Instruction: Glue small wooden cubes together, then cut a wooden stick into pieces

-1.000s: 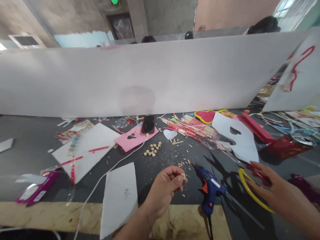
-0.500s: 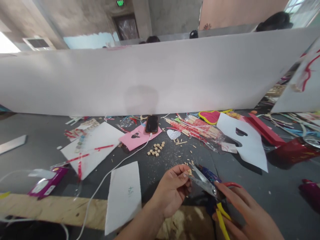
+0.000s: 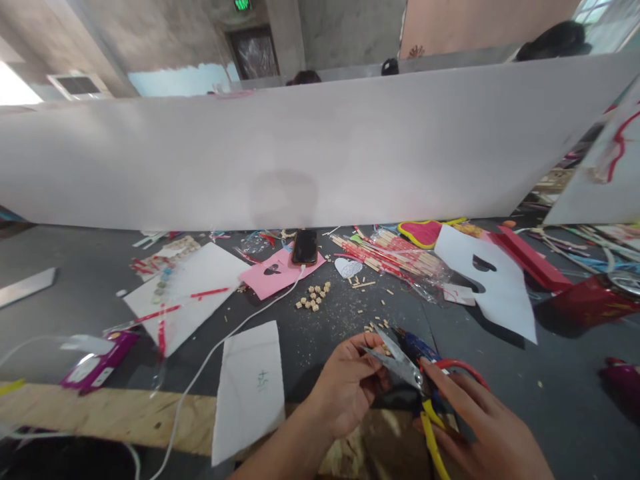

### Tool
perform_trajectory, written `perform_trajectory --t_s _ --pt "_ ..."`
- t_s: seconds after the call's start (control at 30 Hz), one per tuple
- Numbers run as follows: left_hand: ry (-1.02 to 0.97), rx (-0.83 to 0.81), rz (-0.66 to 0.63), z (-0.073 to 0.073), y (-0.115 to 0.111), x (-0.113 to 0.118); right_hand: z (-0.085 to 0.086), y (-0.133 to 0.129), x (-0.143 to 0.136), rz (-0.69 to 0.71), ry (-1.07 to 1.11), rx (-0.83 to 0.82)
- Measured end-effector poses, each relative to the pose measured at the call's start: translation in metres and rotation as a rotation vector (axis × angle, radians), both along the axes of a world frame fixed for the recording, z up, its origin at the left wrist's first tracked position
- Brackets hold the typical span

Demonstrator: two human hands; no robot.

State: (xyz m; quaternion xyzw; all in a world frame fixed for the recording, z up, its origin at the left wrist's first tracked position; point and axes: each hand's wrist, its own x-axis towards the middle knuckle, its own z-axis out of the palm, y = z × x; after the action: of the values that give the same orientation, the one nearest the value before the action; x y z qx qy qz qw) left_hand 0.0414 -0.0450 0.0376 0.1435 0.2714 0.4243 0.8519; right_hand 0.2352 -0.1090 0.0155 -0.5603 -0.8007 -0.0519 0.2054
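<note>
My left hand [image 3: 347,387] pinches a tiny wooden piece, hidden between thumb and fingertips, low in the middle of the view. My right hand [image 3: 487,433] grips scissors [image 3: 400,363] with red and yellow handles; their metal blades are spread open around the spot where my left fingertips meet. Just behind the blades lies a blue glue gun [image 3: 417,347], partly covered by them. A small pile of wooden cubes [image 3: 313,298] sits on the dark table farther back.
White paper sheets [image 3: 250,390], a pink sheet [image 3: 277,270] with a phone [image 3: 305,247] and its white cable, a bundle of wooden sticks [image 3: 395,257], a red can [image 3: 595,300] and a purple packet [image 3: 93,367] lie around. A long white divider [image 3: 300,153] closes the back.
My right hand picked up the scissors from the right and brought them to my left hand. The blades now stand open at the piece my left fingers pinch.
</note>
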Motion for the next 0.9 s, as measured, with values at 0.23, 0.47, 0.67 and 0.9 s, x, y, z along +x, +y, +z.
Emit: perform_trajectory --t_s 0.23,0.47,0.67,0.9 --pt "0.008 0.018 -0.020 -0.004 -0.001 0.001 0.003 0.000 -0.001 0.002 -0.048 0.120" --pt "-0.010 0.011 -0.030 -0.008 -0.002 0.001 0.004 0.002 -0.001 -0.011 -0.131 0.195" --pt "-0.029 0.018 -0.028 -0.010 -0.003 0.000 0.007 0.000 0.000 -0.015 -0.164 0.188" --pt "0.001 0.001 -0.020 -0.012 -0.002 0.001 0.008 0.002 -0.003 -0.022 -0.107 0.159"
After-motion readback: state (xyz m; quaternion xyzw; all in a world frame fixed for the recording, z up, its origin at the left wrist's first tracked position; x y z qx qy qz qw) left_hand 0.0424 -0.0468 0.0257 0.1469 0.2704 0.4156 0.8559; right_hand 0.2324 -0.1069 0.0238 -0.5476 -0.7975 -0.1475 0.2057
